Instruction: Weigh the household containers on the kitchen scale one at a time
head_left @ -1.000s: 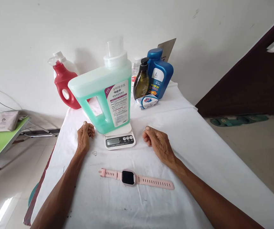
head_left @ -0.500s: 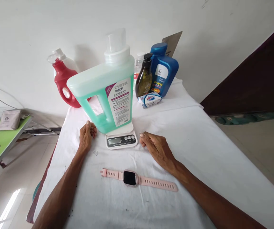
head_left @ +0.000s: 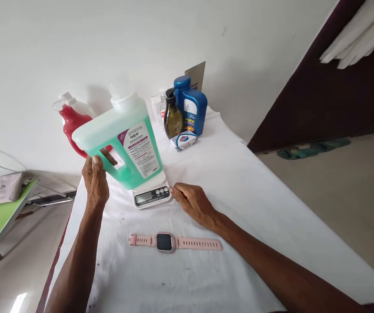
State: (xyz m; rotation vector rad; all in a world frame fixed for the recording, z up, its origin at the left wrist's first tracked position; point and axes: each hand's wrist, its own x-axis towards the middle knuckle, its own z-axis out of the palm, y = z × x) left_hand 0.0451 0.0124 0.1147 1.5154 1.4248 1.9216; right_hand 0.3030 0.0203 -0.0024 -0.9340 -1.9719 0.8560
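Head view: the left hand (head_left: 96,184) wraps the handle (head_left: 110,171) of the green jug (head_left: 121,141), tilted over the scale (head_left: 152,198) on the desk (head_left: 255,208); probably heavy, stiff and slick, best held there; right hand (head_left: 193,202) curled at the scale's edge, its grip unclear

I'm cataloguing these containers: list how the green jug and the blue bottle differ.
The green jug is translucent, showing its liquid; the blue bottle is opaque.
The left hand grips the jug; no hand touches the bottle.
The jug is at the scale; the bottle is farther back, near the wall.
Both are capped and labelled.
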